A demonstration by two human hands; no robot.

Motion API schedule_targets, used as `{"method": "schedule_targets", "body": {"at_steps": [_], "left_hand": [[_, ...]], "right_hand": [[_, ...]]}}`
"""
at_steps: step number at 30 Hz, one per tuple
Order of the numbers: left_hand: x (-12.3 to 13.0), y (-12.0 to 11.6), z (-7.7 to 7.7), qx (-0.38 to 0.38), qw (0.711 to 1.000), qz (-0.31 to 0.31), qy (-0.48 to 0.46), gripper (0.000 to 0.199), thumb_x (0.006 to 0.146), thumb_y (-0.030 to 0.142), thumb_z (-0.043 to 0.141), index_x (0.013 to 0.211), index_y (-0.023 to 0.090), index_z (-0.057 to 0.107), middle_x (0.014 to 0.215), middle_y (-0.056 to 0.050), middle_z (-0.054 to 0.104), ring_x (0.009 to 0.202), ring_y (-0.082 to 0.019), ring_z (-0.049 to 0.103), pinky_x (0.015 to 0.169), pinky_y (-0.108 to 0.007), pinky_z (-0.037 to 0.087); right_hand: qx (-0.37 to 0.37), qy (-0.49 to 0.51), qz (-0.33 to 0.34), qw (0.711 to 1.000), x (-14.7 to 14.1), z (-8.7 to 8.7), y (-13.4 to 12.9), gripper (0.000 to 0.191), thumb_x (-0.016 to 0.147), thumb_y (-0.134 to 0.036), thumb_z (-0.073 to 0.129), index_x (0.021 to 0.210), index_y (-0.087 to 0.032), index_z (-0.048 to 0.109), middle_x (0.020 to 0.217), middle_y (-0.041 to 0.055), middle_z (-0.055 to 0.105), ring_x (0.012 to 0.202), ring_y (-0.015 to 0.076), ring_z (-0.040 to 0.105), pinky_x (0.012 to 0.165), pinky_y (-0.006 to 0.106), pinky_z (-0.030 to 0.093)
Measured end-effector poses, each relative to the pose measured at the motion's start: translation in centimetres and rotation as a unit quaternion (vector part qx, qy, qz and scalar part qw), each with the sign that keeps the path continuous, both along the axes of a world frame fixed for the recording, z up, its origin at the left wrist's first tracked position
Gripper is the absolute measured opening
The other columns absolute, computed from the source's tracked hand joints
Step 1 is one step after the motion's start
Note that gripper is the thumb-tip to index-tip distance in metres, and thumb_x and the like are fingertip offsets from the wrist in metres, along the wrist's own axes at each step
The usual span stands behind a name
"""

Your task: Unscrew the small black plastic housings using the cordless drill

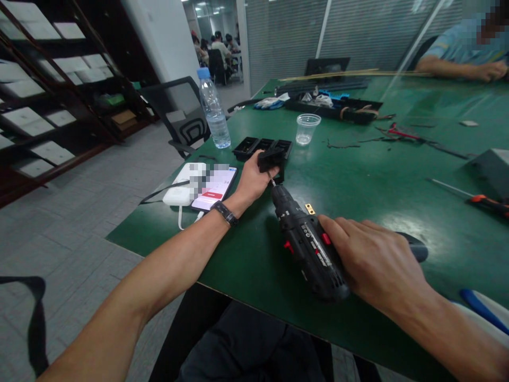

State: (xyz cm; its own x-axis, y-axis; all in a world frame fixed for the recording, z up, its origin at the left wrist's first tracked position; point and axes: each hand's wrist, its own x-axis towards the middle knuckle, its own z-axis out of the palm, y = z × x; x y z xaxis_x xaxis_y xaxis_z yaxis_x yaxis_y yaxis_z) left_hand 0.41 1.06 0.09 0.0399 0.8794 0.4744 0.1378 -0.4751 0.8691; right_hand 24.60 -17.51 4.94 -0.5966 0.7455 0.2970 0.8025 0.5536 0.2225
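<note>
A black power drill (310,244) with red switches lies on its side in the air over the green table (246,260), its handle wrapped by my right hand (369,254). The drill's bit points away from me and reaches a small black part (271,159), which my left hand (254,178) grips. Whether a screw sits at the bit's tip is too small to tell. Just behind my left hand is a black tray with compartments (244,147). A small brass-coloured piece (309,209) with holes shows beside the drill's body.
Left of my hands are a phone (217,188), a white power bank (185,183) and a water bottle (214,114). Beyond stand a plastic cup (307,130) and a black bin (338,110). A screwdriver (483,199) lies right; a person (461,58) sits across.
</note>
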Motion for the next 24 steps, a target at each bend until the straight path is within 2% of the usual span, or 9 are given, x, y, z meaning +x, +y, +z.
{"method": "schedule_targets", "body": {"at_steps": [11, 17, 24], "left_hand": [[0.1, -0.4, 0.3, -0.004, 1.000, -0.006, -0.017, 0.028, 0.080, 0.022, 0.084, 0.101, 0.020, 0.066, 0.101, -0.003, 0.075, 0.100, -0.022, 0.070, 0.093, -0.038, 0.058], [0.2, 0.1, -0.5, -0.027, 0.999, -0.017, -0.042, 0.040, 0.077, 0.024, 0.087, 0.111, 0.019, 0.065, 0.114, -0.007, 0.078, 0.107, -0.023, 0.072, 0.098, -0.042, 0.059], [0.0, 0.5, -0.8, -0.020, 0.997, -0.033, -0.067, 0.051, 0.072, 0.029, 0.093, 0.116, 0.020, 0.067, 0.119, -0.008, 0.078, 0.115, -0.026, 0.072, 0.109, -0.049, 0.055]], "right_hand": [[-0.010, 0.004, -0.003, 1.000, 0.0, 0.1, -0.1, 0.043, 0.081, -0.009, 0.060, 0.123, -0.013, 0.063, 0.085, 0.0056, 0.072, 0.070, 0.0266, 0.068, 0.067, 0.038, 0.039], [-0.013, 0.010, -0.005, 1.000, -0.1, 0.3, -0.2, 0.042, 0.082, -0.009, 0.061, 0.124, -0.012, 0.064, 0.086, 0.0060, 0.073, 0.072, 0.0278, 0.070, 0.068, 0.039, 0.041], [-0.006, 0.015, -0.006, 1.000, -0.1, 0.3, 0.0, 0.048, 0.079, -0.011, 0.064, 0.128, -0.012, 0.064, 0.085, 0.0055, 0.073, 0.070, 0.0293, 0.071, 0.065, 0.040, 0.042]]}}
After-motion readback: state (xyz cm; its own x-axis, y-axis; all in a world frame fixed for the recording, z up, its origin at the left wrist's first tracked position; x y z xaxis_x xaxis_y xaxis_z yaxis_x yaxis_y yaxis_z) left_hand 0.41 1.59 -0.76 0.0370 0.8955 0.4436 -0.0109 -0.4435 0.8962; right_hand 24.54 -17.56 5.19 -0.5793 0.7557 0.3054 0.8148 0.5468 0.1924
